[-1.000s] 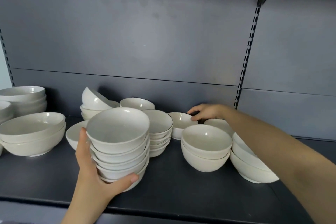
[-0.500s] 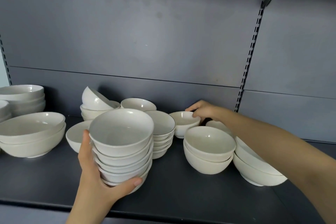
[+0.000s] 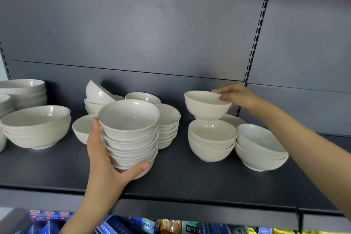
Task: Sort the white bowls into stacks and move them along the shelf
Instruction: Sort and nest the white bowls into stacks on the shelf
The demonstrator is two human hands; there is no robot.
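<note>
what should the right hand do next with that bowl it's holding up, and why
Probably lower it into the two-bowl stack below: the right hand pinches the raised bowl by its rim just above that similar-sized stack, and the left hand grips the tall stack.

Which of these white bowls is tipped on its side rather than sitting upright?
The tipped bowl on top of the back stack, behind the front stack in the left hand. Its outer wall faces us; the others open upward.
</note>
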